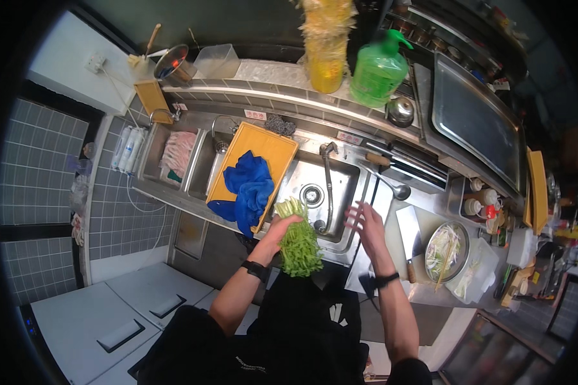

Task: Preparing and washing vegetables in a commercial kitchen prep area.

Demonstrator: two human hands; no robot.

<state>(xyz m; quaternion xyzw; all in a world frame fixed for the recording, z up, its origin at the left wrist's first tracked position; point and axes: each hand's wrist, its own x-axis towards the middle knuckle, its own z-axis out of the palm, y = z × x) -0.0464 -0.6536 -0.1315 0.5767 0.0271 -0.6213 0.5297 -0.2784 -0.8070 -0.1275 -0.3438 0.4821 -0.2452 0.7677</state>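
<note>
My left hand [275, 236] grips a bunch of leafy green vegetable [299, 243], its pale cut stems pointing towards the sink and its leaves hanging towards my body. Over the right rim of the stainless steel sink [339, 192], my right hand [370, 226] is raised with fingers apart and nothing in it. A flexible-hose faucet [328, 178] bends down into that basin, beside a round drain strainer [312, 195]. Left of the bunch, a blue cloth [250, 190] lies crumpled on a yellow cutting board [279, 144] that rests across the sinks.
To my right, a cleaver [408, 231] lies on a pale board near a bowl of shredded vegetables [443, 252] with chopsticks. A ladle [400, 191] rests behind it. Raw meat [179, 149] fills the far-left basin. A green pump bottle [378, 72] stands on the ledge.
</note>
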